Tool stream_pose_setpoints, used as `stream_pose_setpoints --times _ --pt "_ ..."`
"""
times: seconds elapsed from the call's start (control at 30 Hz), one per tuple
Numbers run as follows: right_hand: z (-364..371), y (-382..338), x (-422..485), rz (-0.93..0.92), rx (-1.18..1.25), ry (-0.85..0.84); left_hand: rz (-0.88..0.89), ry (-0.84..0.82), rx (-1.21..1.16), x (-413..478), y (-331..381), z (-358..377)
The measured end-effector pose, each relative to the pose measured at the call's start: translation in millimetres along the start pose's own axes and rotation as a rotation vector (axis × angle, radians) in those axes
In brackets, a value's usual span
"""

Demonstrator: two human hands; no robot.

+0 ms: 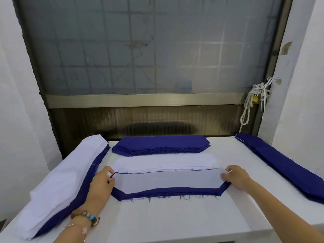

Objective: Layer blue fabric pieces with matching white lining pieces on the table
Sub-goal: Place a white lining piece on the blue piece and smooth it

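Observation:
A long blue fabric piece [168, 191] with frayed edges lies flat in the middle of the table. A white lining piece [168, 179] sits on top of it, leaving a blue border along the near edge. My left hand [101, 183] pinches the left end of both layers between thumb and fingers. My right hand [236, 176] pinches the right end of the lining. Just behind lies a stack of white lining pieces [164, 163], and behind that a stack of blue pieces [161, 143].
A tall pile of layered white and blue pieces [57, 186] runs along the table's left side. A long blue stack [284, 165] lies along the right edge. The white table [166, 220] ends at a frosted window; a knotted rope [249, 106] hangs at the right.

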State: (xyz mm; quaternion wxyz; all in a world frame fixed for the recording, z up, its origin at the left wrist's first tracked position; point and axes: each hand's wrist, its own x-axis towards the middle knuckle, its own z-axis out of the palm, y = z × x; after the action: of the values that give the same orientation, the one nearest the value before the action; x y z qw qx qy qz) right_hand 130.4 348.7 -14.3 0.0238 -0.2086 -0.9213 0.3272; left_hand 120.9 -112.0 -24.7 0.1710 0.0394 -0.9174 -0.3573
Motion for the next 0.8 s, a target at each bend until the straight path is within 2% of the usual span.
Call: stream_pose_setpoints --times 0.17,0.3,0.4,0.47,0.57,0.67,0.8 --pt "4.9 -0.3 -5.6 -0.067 -0.125 0.037 0.107 0.015 0.252 -2.4 0.8 4.2" --pt "11.7 -12.0 -15.7 -0.208 -0.444 0.239 0.149 0.012 0.525 -1.8 11.6 6.8" --pt "19.5 -30.1 -18.9 -0.324 -0.562 0.309 0.24 0.056 0.535 1.9 29.8 13.5" --pt "26.7 -42.5 -18.3 -0.404 -0.502 0.278 0.304 0.014 0.42 2.3 42.0 23.0" --pt "38.7 -58.7 -19.4 -0.51 -0.355 0.106 0.31 -0.13 0.227 0.3 55.7 37.7" --pt "48.9 -62.6 -18.3 -0.557 -0.282 -0.046 0.308 -0.214 0.219 1.4 56.5 47.3" --pt "52.6 -63.9 -8.6 -0.522 -0.217 -0.068 0.251 -0.219 0.243 12.5 56.5 53.9"
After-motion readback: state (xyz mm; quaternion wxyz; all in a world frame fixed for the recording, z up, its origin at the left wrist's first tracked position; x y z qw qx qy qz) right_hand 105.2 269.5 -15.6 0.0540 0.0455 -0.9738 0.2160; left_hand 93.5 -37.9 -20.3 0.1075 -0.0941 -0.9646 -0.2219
